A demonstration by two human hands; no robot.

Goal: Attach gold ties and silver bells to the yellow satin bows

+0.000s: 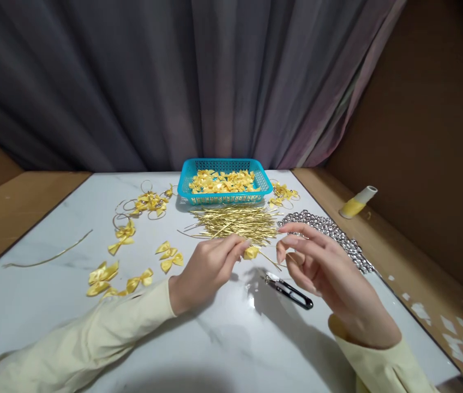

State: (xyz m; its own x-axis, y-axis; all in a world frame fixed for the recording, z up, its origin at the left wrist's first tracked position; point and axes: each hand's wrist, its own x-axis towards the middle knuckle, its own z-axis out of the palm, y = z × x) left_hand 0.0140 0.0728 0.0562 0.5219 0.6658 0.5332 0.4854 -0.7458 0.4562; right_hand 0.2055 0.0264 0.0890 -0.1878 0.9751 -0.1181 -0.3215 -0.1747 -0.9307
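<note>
Left hand (211, 267) is pinching a yellow bow (251, 252). Right hand (329, 270) is hovering at its three o'clock, fingers half-curled (grip unclear).

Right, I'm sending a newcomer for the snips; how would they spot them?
On the white table, start at the blue basket and come nearer past the golden wires. Beside the right hand lie the snips, the only black tool there.

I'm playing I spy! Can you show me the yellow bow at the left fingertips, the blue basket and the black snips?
Yellow bow (251, 252): head view, middle of its visible ribbon.
Blue basket (227, 199): head view, front wall.
Black snips (302, 301): head view, handle.
</note>
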